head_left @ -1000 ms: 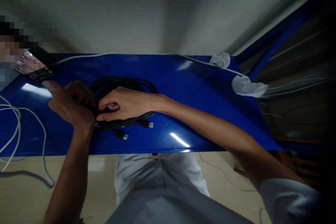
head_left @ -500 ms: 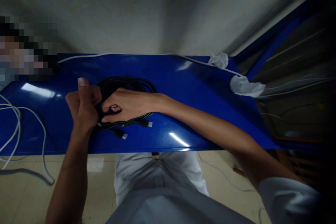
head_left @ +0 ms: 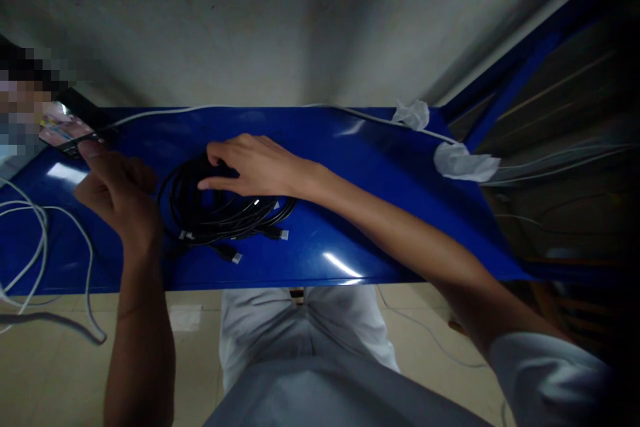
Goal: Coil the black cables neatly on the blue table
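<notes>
A coil of black cables (head_left: pixel 187 213) with HDMI-style plugs lies on the blue table (head_left: pixel 345 227). Two plug ends (head_left: pixel 273 232) point toward the table's front edge. Above the coil's upper part is my right hand (head_left: pixel 255 163), its thumb and fingers apart and nothing visibly gripped; whether it touches the cables I cannot tell. To the left of the coil, and apart from it, my left hand (head_left: pixel 120 190) is closed, fingers curled and thumb extended. What it holds, if anything, is hidden.
White cables (head_left: pixel 43 227) hang in loops at the left. A dark-framed screen or panel (head_left: pixel 70 127) stands at the back left by a blurred area. Another white cable (head_left: pixel 370 117) runs along the back edge to white wrappings (head_left: pixel 463 161). Behind is a wall (head_left: pixel 225 47).
My left hand has moved left, away from the coil. My right hand has risen toward the coil's far side and its thumb and fingers have spread, uncovering more cable.
</notes>
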`<state>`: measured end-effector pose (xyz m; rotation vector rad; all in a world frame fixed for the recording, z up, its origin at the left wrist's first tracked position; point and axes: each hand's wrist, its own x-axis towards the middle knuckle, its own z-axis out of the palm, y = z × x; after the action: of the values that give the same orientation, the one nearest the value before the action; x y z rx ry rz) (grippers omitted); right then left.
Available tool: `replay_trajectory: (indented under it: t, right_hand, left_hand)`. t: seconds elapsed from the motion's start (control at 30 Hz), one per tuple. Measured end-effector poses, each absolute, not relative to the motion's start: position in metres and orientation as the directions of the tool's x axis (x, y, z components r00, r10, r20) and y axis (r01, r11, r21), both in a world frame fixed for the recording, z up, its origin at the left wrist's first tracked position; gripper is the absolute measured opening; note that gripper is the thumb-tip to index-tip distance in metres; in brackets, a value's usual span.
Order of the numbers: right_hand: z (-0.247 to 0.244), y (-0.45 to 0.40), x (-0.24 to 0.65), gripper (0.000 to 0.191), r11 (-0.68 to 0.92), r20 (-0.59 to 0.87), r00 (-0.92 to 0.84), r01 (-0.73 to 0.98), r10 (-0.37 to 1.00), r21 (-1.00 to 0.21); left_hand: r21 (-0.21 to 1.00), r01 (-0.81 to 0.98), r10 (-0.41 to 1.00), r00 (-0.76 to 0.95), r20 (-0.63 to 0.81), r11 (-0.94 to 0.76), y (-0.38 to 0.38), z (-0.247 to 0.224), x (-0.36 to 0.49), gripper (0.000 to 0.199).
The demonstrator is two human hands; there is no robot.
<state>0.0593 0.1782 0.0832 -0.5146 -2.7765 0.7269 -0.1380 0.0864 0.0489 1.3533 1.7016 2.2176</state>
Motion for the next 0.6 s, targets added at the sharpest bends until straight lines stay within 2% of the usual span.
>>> replay_trajectory:
  t: [0.1, 0.17, 0.23, 0.3, 0.37, 0.47, 0.6]
  right_hand:
    - [0.086, 0.190, 0.067, 0.074, 0.774, 0.074, -0.826, 0.487, 0.558, -0.404]
    - [0.084, 0.192, 0.071, 0.092, 0.743, 0.033, -0.781, 0.579, 0.623, -0.334]
    - [0.082, 0.190, 0.072, 0.101, 0.724, -0.025, -0.762, 0.625, 0.647, -0.291]
    - [0.080, 0.187, 0.072, 0.100, 0.721, -0.083, -0.762, 0.638, 0.642, -0.270]
    - [0.079, 0.184, 0.070, 0.092, 0.726, -0.125, -0.768, 0.636, 0.628, -0.260]
    - [0.079, 0.184, 0.067, 0.081, 0.723, -0.153, -0.767, 0.640, 0.623, -0.262]
    - [0.079, 0.188, 0.066, 0.076, 0.717, -0.166, -0.769, 0.636, 0.617, -0.286]
  left_hand:
    - [0.747, 0.614, 0.456, -0.605, 0.653, -0.256, 0.082, 0.047, -0.154, 0.063]
    - [0.715, 0.687, 0.580, -0.534, 0.616, -0.127, 0.076, 0.046, -0.164, 0.058]
    - [0.624, 0.781, 0.750, -0.428, 0.504, 0.027, 0.067, 0.046, -0.173, 0.055]
    - [0.493, 0.856, 0.846, -0.373, 0.381, 0.156, 0.058, 0.046, -0.177, 0.055]
    - [0.414, 0.877, 0.877, -0.380, 0.293, 0.242, 0.051, 0.045, -0.179, 0.052]
    - [0.362, 0.865, 0.871, -0.441, 0.216, 0.348, 0.045, 0.046, -0.178, 0.048]
    - [0.322, 0.831, 0.827, -0.527, 0.196, 0.454, 0.040, 0.047, -0.180, 0.061]
